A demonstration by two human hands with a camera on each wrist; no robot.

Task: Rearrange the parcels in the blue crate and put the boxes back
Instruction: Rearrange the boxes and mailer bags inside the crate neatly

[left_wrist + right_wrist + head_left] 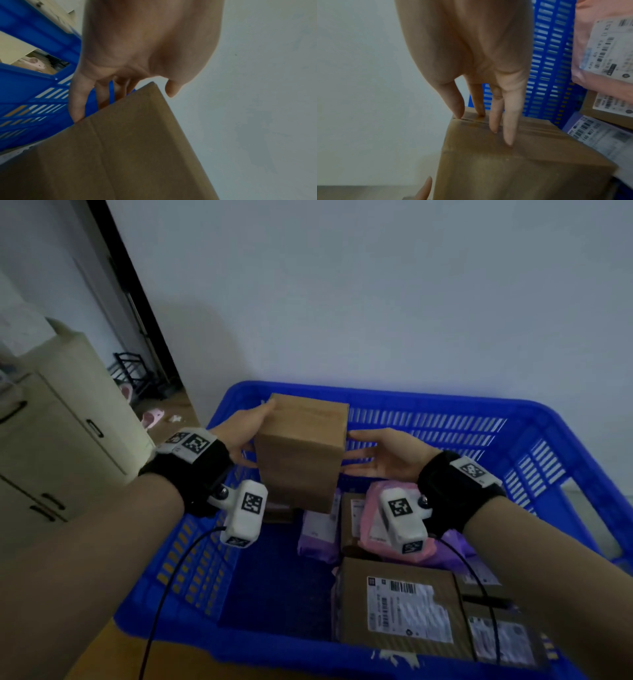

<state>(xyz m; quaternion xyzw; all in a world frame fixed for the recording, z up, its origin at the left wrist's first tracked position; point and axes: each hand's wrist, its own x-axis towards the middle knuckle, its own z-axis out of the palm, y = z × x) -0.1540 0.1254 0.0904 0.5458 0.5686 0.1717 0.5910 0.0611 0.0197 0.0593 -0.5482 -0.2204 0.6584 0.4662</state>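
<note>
Two labelled cardboard parcels (pixel 407 607) lie nearest in the blue crate (pixel 534 419), with a pink mailer (pixel 373 518) and a purple one (pixel 317 534) just beyond. Farther in, raised above them, a plain brown box (pixel 301 453) (no label showing) is pressed between the left hand (pixel 245 436) and right hand (pixel 383 457), fingers straight against opposite sides.

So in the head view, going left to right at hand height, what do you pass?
Cream cabinet → left hand → plain cardboard box held between both hands → right hand → right wall of the blue crate.
</note>
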